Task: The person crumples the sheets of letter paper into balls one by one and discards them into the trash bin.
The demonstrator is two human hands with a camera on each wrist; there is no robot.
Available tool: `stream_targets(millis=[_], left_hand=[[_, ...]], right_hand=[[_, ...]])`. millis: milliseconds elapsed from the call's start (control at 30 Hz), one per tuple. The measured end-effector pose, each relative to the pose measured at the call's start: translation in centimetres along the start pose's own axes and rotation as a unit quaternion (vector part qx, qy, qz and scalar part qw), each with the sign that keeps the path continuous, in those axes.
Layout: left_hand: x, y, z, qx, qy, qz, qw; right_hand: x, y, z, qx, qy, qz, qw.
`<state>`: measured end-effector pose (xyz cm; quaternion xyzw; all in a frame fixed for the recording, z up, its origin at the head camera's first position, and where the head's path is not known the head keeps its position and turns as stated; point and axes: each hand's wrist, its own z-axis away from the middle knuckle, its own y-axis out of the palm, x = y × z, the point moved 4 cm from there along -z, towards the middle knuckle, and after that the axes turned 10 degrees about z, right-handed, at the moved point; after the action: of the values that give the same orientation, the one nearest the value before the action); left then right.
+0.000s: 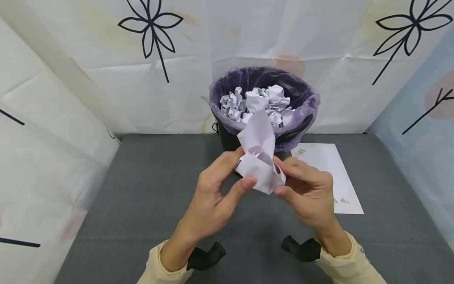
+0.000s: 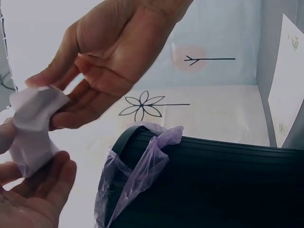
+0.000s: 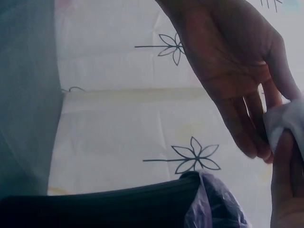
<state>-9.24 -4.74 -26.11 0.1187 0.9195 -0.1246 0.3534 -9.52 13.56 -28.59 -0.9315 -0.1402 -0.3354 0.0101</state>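
Observation:
A folded, partly crumpled white paper (image 1: 260, 167) is held between both hands in front of the bin, one end sticking up. The left hand (image 1: 214, 193) pinches its left side, thumb on the near face and fingers behind. On the other side the right hand (image 1: 308, 189) grips the paper's right edge between thumb and fingers. In the left wrist view the paper (image 2: 35, 128) spans the two hands, the left hand (image 2: 114, 52) above. The right wrist view catches only part of the paper (image 3: 287, 123) by the right hand (image 3: 232, 61).
A black bin (image 1: 228, 138) with a purple liner (image 1: 308, 102) stands at the table's back, holding several crumpled white papers (image 1: 257, 100). A flat white sheet (image 1: 340, 177) with small plant prints lies right of it on the grey table (image 1: 142, 197). Patterned cloth surrounds the table.

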Motion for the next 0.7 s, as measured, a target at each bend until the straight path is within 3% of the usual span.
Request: stream_targets(millis=[133, 367, 500, 700], left_hand=[[0.0, 0.0, 0.0, -0.004, 0.028, 0.022, 0.9993], [0.1, 0.3, 0.2, 0.018, 0.048, 0.034, 0.9981], [0.0, 0.4, 0.2, 0.024, 0.05, 0.037, 0.9978], [0.0, 0.3, 0.1, 0.035, 0.036, 0.039, 0.998]], right_hand=[[0.1, -0.1, 0.0, 0.033, -0.013, -0.01, 0.9993], [0.0, -0.3, -0.1, 0.006, 0.005, -0.005, 1.0], [0.0, -0.1, -0.2, 0.017, -0.02, -0.002, 0.9997], [1.1, 0.3, -0.8, 0.045, -0.055, 0.099, 0.9925]])
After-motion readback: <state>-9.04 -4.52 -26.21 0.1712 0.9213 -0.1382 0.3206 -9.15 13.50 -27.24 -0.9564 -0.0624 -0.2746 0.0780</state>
